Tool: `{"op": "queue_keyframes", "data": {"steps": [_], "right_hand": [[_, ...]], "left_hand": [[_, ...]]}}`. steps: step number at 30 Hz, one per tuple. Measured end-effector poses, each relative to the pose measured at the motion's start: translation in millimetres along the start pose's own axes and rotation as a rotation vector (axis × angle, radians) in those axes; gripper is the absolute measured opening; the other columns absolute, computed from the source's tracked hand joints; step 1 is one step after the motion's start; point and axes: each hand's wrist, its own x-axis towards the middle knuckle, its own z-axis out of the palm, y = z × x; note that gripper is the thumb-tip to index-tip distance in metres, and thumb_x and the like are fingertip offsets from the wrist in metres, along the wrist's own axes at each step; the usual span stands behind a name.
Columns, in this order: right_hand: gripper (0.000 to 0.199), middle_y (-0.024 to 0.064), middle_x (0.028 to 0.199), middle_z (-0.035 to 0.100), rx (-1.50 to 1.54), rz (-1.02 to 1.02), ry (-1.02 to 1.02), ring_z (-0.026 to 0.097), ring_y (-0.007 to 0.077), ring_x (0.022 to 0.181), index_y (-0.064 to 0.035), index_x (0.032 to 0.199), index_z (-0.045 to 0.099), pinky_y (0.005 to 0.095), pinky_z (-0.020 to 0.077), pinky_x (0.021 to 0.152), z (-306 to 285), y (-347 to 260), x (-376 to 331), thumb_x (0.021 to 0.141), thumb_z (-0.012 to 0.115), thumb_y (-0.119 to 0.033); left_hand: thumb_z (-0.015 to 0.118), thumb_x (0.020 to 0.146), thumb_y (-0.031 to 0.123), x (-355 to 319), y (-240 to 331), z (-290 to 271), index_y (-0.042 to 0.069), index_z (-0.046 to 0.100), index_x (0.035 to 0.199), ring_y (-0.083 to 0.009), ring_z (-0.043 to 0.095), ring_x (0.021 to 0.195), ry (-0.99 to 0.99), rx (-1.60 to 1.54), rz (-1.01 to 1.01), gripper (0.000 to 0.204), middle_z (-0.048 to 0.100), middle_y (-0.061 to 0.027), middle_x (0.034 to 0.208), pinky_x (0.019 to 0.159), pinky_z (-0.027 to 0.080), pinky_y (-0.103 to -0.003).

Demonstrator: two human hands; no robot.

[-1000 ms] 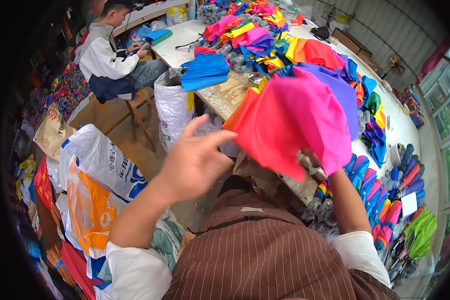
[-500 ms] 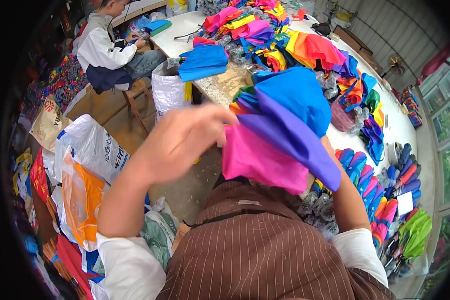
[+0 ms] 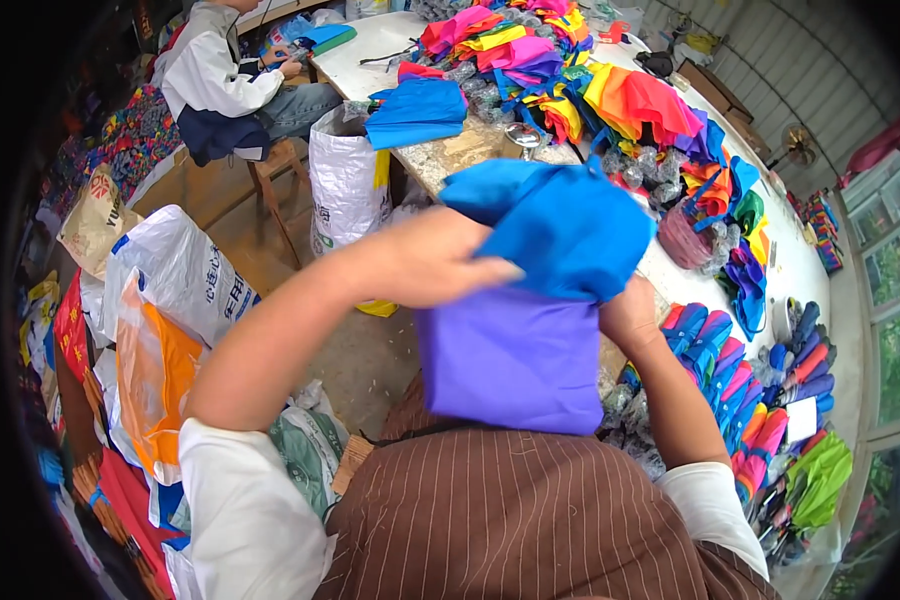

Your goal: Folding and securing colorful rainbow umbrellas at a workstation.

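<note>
I hold a multicoloured umbrella canopy close in front of my chest. A blue panel (image 3: 555, 225) faces up and a purple panel (image 3: 515, 355) hangs below it. My left hand (image 3: 420, 262) lies across the fabric at its left side, fingers pressed on the blue panel. My right hand (image 3: 630, 315) grips the canopy from the right, partly hidden behind the cloth. The long white table (image 3: 400, 40) lies just beyond the canopy.
The table carries piles of coloured canopies (image 3: 630, 100) and a folded blue one (image 3: 415, 112). Rows of folded umbrellas (image 3: 740, 390) lie at the right. White sacks (image 3: 348, 180) and plastic bags (image 3: 155, 370) stand on the floor at the left. Another person (image 3: 225, 80) sits at the far left end.
The canopy has turned in my hands: pink and orange panels faced me first, then blue, purple and pink, now blue on top with purple below. My left hand moved onto the fabric.
</note>
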Motion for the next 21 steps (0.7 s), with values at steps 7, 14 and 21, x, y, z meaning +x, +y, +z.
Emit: {"op": "queue_keyframes", "data": {"steps": [7, 14, 21], "right_hand": [[0.029, 0.0168, 0.096, 0.068, 0.096, 0.136, 0.049, 0.065, 0.0373, 0.083, -0.0134, 0.104, 0.067, 0.0451, 0.0523, 0.067, 1.5, 20.8, -11.5, 0.076, 0.066, -0.015], [0.055, 0.0174, 0.148, 0.036, 0.333, 0.075, -0.18, 0.03, 0.0309, 0.139, -0.0072, 0.147, 0.032, 0.0439, 0.0232, 0.116, 42.3, 32.6, -20.5, 0.097, 0.05, -0.022], [0.049, 0.0177, 0.13, 0.043, 0.497, 0.157, -0.129, 0.042, 0.0325, 0.12, -0.0009, 0.13, 0.041, 0.0416, 0.0296, 0.102, -16.5, 20.3, -19.4, 0.088, 0.056, -0.021]], "left_hand": [[0.037, 0.102, 0.035, -15.8, 11.9, -63.7, 0.002, 0.062, 0.115, -0.0231, 0.059, 0.115, 0.444, -0.786, 0.323, 0.044, 0.064, -0.0154, 0.118, 0.099, 0.045, -0.037], [0.041, 0.098, 0.046, 24.4, 7.7, -20.3, 0.0, 0.067, 0.104, -0.0253, 0.064, 0.094, -0.074, -0.02, -0.023, 0.053, 0.069, -0.0151, 0.1, 0.086, 0.05, -0.035], [0.028, 0.099, 0.057, -12.0, -7.9, -82.0, -0.002, 0.053, 0.13, -0.0256, 0.054, 0.122, 0.391, -0.815, 0.111, 0.071, 0.057, -0.0203, 0.128, 0.106, 0.037, -0.043]]}}
